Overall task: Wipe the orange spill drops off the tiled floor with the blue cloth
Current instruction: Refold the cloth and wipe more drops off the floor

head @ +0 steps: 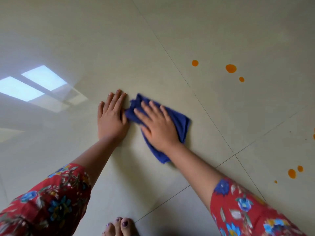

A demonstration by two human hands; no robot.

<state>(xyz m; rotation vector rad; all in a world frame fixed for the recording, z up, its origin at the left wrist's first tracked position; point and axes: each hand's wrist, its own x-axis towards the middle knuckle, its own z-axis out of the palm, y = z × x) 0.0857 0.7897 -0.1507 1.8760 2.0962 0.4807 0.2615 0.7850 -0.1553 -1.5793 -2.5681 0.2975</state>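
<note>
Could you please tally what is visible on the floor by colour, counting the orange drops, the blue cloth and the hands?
Orange drops: 6 fully in view, 3 far and 3 near; a further orange trace is cut off by the right edge
Blue cloth: 1
Hands: 2, left hand, right hand
Total: 9

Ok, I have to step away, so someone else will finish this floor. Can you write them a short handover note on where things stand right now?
Right hand: flat, palm down on the blue cloth, pressing it to the tiled floor.
Left hand: flat on the floor beside the cloth, its thumb side touching the cloth's edge, holding nothing.
Done: the tile around the cloth shows no orange.
Left: three orange drops further out to the right, the largest in the middle; another cluster nearer on the right; a bit of orange at the right frame edge.
Judging by this, move the cloth right across the grout line.
</note>
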